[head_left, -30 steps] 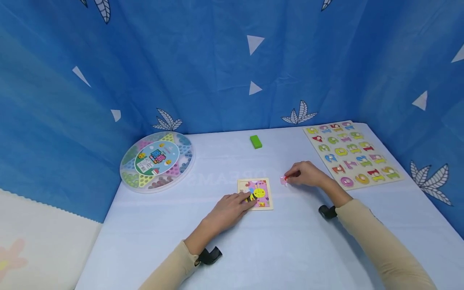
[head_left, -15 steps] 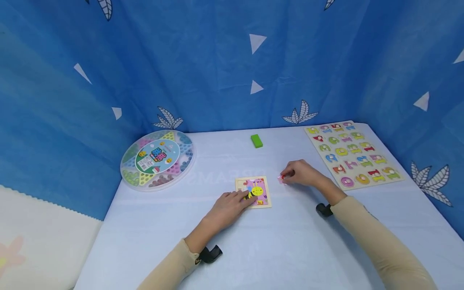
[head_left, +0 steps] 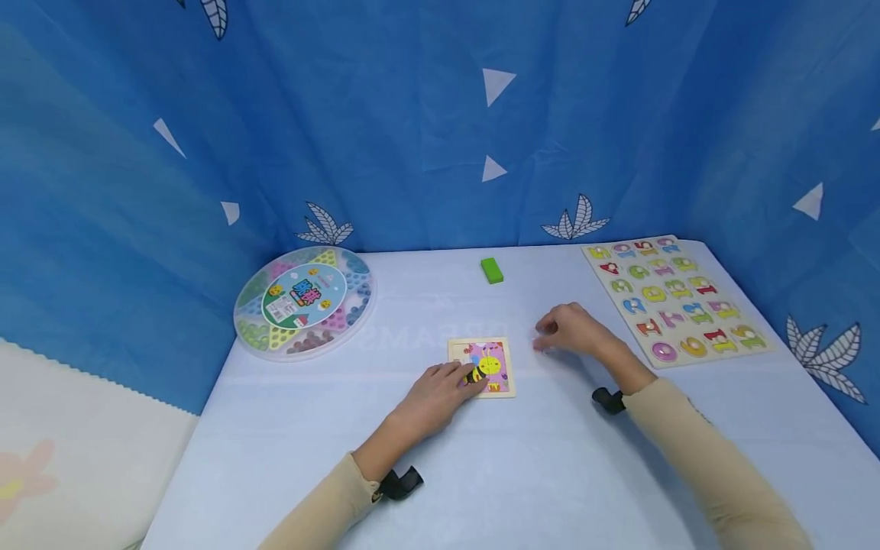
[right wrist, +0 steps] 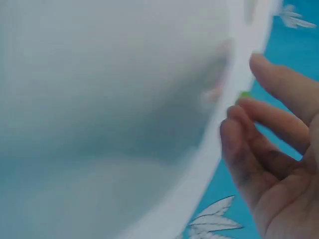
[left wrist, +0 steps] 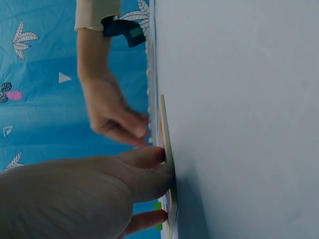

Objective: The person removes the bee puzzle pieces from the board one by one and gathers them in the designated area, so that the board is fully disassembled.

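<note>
My left hand [head_left: 433,395] rests on a small wooden-framed bee puzzle [head_left: 496,347], its fingers laid over the left and lower part of the picture. Seen edge-on in the left wrist view, the puzzle's frame [left wrist: 166,127] lies flat under the fingertips. To the right of the puzzle, my right hand [head_left: 574,330] hovers low over the table with fingers bent. In the right wrist view the fingers [right wrist: 279,82] stand apart, and nothing shows between them. A pink puzzle piece seen earlier at these fingertips is out of sight.
A round Chinese checkers set [head_left: 302,302] sits at the back left of the white-covered table [head_left: 509,473]. A green block [head_left: 491,270] lies at the back middle. The number puzzle board [head_left: 677,302] occupies the right side. A blue curtain [head_left: 412,130] hangs behind.
The pink piece pinched in my right fingertips no longer shows, and those fingertips have parted. My left hand stays on the bee puzzle. The head view has shifted slightly.
</note>
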A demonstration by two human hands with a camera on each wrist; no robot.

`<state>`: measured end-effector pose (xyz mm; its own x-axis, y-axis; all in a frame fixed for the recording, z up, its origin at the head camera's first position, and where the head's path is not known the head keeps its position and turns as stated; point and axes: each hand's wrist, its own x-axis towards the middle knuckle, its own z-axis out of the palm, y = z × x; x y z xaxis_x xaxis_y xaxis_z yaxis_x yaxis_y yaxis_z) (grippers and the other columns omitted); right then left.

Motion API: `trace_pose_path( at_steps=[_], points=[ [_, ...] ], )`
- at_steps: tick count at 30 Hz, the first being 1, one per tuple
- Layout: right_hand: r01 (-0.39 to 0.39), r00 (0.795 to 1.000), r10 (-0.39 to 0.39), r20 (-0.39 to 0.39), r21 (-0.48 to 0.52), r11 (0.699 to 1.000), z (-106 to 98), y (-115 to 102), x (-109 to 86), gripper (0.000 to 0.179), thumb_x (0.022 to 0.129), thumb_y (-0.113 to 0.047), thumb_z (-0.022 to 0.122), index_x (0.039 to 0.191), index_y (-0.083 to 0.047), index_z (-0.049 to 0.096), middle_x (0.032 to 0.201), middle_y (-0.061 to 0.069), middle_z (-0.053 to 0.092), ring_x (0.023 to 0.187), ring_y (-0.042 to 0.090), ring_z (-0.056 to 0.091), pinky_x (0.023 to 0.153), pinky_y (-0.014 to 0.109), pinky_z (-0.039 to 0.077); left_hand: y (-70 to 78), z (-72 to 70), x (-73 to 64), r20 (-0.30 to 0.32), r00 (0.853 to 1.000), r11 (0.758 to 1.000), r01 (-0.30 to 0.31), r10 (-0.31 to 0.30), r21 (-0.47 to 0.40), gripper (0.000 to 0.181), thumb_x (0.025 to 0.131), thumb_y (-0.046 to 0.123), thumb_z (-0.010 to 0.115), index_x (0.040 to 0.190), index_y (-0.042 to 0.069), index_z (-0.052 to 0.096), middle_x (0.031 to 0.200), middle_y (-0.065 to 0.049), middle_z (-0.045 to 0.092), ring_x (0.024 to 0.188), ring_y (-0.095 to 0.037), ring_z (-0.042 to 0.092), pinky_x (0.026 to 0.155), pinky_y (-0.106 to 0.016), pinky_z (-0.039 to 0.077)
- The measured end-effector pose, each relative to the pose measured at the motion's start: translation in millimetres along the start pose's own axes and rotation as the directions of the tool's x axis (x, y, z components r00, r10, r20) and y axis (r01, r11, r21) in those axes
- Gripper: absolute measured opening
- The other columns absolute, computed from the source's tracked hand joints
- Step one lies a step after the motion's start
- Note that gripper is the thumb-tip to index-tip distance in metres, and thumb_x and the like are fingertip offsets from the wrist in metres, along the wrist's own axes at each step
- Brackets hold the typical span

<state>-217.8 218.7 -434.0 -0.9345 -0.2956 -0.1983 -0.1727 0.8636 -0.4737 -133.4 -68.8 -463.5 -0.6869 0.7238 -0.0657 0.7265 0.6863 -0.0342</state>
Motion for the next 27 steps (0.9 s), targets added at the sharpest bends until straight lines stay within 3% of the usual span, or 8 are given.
trace_pose_path(
  at_steps=[4,7,11,16,27],
  points=[
    [0.117,0.993,-0.118,0.022,0.056,0.992,-4,-28,7.4,0.032,0.084,-0.020,0.077,0.113,-0.007,0.074,0.093,0.005,0.071,0.081,0.018,0.057,0.066,0.025,0.051,-0.9,-0.4,0.0,0.021,1.000,1.000,0.004,-0.004,-0.002,0.049,0.100,0.017,0.054,0.146,0.032,0.045,0.151,0.000,0.045,0.139,-0.023,0.043,0.111,-0.042,0.040],
    [0.218,0.971,-0.222,0.087,0.057,0.974,-1,-49,16.2,0.032,0.084,-0.020,0.077,0.114,-0.010,0.073,0.094,0.002,0.070,0.081,0.015,0.057,0.067,0.022,0.052,-1.6,-0.7,0.6,0.037,0.999,1.000,0.002,-0.002,0.005,0.050,0.100,0.017,0.054,0.147,0.032,0.044,0.152,0.001,0.044,0.140,-0.023,0.043,0.111,-0.042,0.041],
    [0.279,0.944,-0.284,0.168,0.054,0.959,12,-64,31.0,0.033,0.083,-0.021,0.079,0.115,-0.015,0.074,0.097,0.000,0.069,0.086,0.014,0.056,0.074,0.021,0.051,-1.5,-0.2,0.9,0.047,0.999,1.000,-0.001,0.001,0.015,0.052,0.099,0.017,0.055,0.147,0.034,0.043,0.153,0.002,0.043,0.140,-0.023,0.044,0.110,-0.041,0.042],
    [0.316,0.916,-0.329,0.230,0.095,0.944,28,-63,44.7,0.033,0.081,-0.021,0.080,0.113,-0.018,0.075,0.104,-0.002,0.068,0.092,0.015,0.055,0.080,0.026,0.049,0.0,1.8,1.1,0.041,0.999,1.000,-0.003,0.002,0.002,0.052,0.099,0.018,0.055,0.147,0.034,0.043,0.153,0.003,0.043,0.140,-0.022,0.044,0.109,-0.041,0.043],
    [0.403,0.870,-0.425,0.248,0.136,0.905,40,-52,59.8,0.033,0.079,-0.028,0.082,0.111,-0.022,0.076,0.103,-0.005,0.063,0.093,0.014,0.052,0.081,0.027,0.047,-3.1,3.6,1.6,0.040,0.999,1.000,0.002,-0.002,-0.014,0.050,0.101,0.019,0.052,0.148,0.035,0.042,0.155,0.003,0.041,0.140,-0.022,0.043,0.107,-0.042,0.044]
  ],
)
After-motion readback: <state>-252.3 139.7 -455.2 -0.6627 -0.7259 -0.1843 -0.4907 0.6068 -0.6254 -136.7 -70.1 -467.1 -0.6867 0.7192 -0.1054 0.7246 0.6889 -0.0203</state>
